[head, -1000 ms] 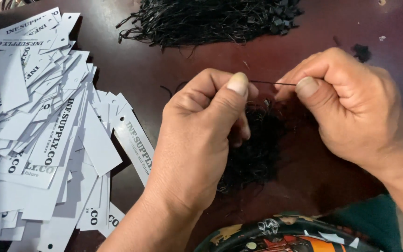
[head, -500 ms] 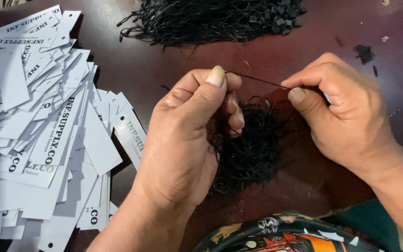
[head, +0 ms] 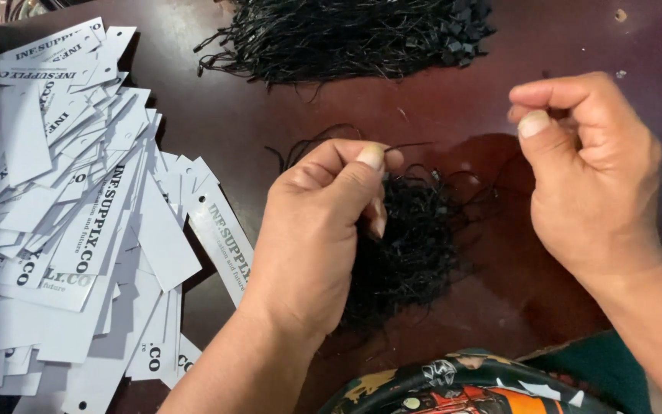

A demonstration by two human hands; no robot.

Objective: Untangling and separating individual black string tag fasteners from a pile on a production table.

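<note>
Near tabletop's front edge: left hand [head: 323, 230] pinches black string bundle [head: 411, 238]; right hand [head: 588, 172], fingers curled together (contents unclear), over bare wood; white tags [head: 78, 222] crowd left edge.

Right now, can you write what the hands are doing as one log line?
left hand: pinching black string | right hand: fingers curled, apart from left | string pile: under hands | white tags: heaped at left | table: dark wood

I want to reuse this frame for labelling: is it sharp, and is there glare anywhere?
Head view: left hand and right hand are sharp; white tags bright but readable; a soft sheen on the dark table; black string bundle loses detail in shadow.
</note>
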